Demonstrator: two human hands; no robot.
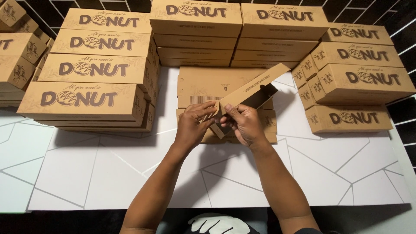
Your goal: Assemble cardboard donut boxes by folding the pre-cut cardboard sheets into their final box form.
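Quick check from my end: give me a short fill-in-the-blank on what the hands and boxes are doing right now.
1. Both hands, left hand and right hand, hold one partly folded brown ____ box.
2. That box sits above a pile of ____ box blanks lying on the white table.
3. The finished box stacks stand on the left, on the right and at the ____ of the table.

Missing words: cardboard; flat; back

The worktop (pixel 108 173) is white, with thin grey lines that form angular shapes. Behind the worktop stands a black wall (pixel 381 13) with white diagonal lines. Below its near edge, the floor is dark.
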